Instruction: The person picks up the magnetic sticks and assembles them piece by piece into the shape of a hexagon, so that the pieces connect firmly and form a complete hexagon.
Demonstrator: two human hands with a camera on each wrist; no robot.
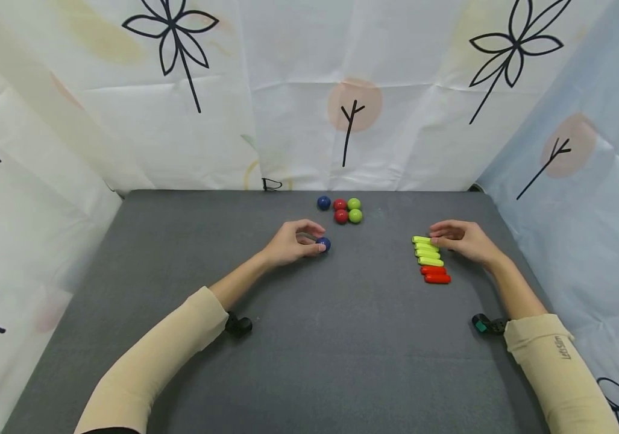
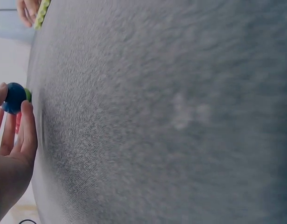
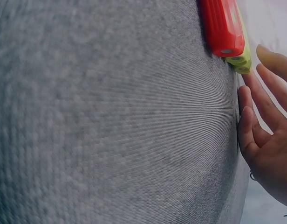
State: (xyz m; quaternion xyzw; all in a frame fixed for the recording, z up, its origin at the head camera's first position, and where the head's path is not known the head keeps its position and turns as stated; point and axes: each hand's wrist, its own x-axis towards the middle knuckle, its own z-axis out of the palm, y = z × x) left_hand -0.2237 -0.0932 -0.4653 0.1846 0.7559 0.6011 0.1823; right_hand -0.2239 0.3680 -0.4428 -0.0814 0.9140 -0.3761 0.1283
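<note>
Ball [image 1: 324,243], blue, pinched by thumb and fingertip of the left hand [image 1: 293,243], is front-left of the nearer red ball [image 1: 340,216]; a light, even grip should limit slipping. The right hand [image 1: 463,240], well right of that red ball, has fingers parted, contact with the yellow sticks [image 1: 428,254] unclear.

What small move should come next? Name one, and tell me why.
Probably have the left hand carry the glossy blue ball it pinches to the near side of the other blue ball: that one stands without a partner, while the glossy red balls and glossy lime-green balls each form a front-to-back pair.
</note>
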